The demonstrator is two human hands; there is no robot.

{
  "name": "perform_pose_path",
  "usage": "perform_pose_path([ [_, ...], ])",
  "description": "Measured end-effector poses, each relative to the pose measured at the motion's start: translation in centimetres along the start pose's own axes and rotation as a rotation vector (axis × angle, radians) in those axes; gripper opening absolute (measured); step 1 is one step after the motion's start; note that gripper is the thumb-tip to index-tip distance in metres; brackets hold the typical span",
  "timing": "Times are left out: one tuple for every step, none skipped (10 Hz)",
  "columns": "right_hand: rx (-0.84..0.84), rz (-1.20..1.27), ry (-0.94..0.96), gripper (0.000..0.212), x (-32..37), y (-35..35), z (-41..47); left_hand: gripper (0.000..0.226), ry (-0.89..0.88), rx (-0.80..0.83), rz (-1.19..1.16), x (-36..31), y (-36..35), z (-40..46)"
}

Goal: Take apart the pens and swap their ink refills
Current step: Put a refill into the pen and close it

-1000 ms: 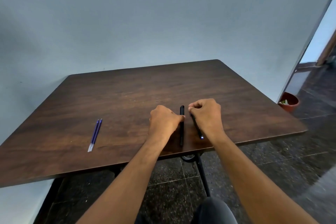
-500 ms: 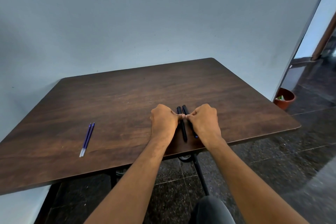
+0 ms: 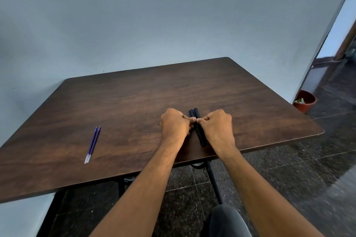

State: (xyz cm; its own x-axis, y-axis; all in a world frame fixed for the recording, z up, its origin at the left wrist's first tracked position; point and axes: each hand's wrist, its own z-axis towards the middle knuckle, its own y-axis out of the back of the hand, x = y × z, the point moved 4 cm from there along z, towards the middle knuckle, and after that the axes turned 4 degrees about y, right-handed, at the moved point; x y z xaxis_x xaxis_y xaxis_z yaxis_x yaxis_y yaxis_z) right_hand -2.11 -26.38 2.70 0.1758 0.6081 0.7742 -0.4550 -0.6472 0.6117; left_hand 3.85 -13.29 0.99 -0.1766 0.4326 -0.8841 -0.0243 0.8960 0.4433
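Hands meet at the near middle of the dark wooden table (image 3: 134,98). The left hand (image 3: 174,126) and the right hand (image 3: 216,126) are both curled into loose fists, knuckles up, and their thumbs and forefingers come together at one spot, where the fingertips nearly touch each other. Under this spot lie two black pens (image 3: 198,131), side by side and touching, pointing away from the person. Their far ends stick out just beyond the fingertips, and their near ends come out below the hands, close to the right wrist. The fingers of both hands are closed on the pens, the left hand on the left pen and the right hand on the right one, as far as I can tell; the exact contact is hidden by the knuckles. The pens seem to rest on the table surface or just above it.

Well apart from the grip, far to the left of the left hand, two blue ink refills (image 3: 92,144) lie together on the table, parallel and touching, with their clear ends toward the near edge. On the floor, to the right of the grip and beyond the table corner, stands a reddish pot (image 3: 305,102) by the wall.
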Motion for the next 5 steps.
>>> perform_pose_path([
  [0.002,-0.004,0.008,0.030,0.0,0.0,0.0,0.028,0.002,0.004,-0.015,0.1,0.0,-0.1],
  [-0.003,-0.012,0.025,0.031,-0.1,0.1,-0.1,0.026,-0.016,-0.007,-0.029,-0.1,0.3,-0.4],
  [0.000,0.004,0.035,0.031,0.0,0.3,-0.3,0.022,-0.015,0.014,-0.078,-0.3,0.7,-1.0],
  [0.002,0.010,0.050,0.042,0.1,0.5,-0.2,0.019,-0.014,0.053,-0.163,-0.2,1.3,-1.4],
  [0.017,-0.020,0.094,0.049,0.8,1.0,-0.2,0.017,-0.026,0.084,-0.287,0.2,2.0,-2.1],
])
